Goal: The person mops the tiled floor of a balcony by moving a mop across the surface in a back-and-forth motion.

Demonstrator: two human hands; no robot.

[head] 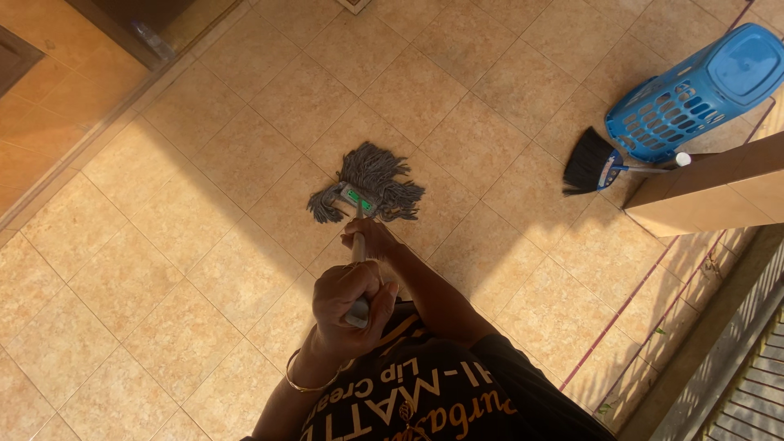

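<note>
left hand (353, 304) wrapping fingers tight around grey mop handle (358, 282) top | right hand (371, 238) gripping lower, steadying | grey string mop head (369, 189) pressing flat on tan tiled floor (163, 269), beyond handle

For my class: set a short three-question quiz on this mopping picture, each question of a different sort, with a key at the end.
1. True or false: both hands grip the mop handle.
2. Which thing lies nearest the blue basket? A) black broom B) red bucket C) green hose
3. Fill in: the mop head rests on the tiled ____.

Key:
1. True: the left hand holds the handle's upper end, and the right hand holds it lower down, nearer the mop head.
2. A: the black broom lies just beside the basket.
3. Floor.
</note>
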